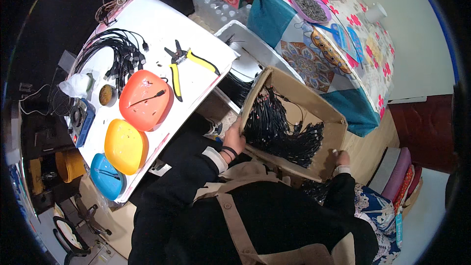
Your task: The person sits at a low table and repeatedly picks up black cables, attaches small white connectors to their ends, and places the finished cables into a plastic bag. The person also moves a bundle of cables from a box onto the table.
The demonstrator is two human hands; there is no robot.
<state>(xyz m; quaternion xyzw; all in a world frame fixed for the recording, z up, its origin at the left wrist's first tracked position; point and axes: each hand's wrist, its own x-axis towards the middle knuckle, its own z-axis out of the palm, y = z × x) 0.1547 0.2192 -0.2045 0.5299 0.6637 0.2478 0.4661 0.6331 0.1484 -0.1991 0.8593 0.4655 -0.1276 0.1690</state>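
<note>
A brown cardboard box [311, 99] is tilted in front of my body, held between both hands. Bundles of thin black cables [267, 118] lie inside it, heaped along the near and left sides. My left hand [234, 140] grips the box's left wall near its front corner, a dark band round the wrist. At the right front corner, my right hand [342, 158] is closed on the box edge, its fingers partly hidden. Just beyond the box stands a white bin [274, 54] with more black cables in it, partly covered by the cardboard.
A white table [167, 19] at left carries yellow-handled wire strippers [181, 64], coiled USB cables [117, 51], and red [132, 93], yellow [120, 142] and blue [105, 186] trays. A cloth-covered table [365, 64] holds a purple bowl [321, 17] of small parts.
</note>
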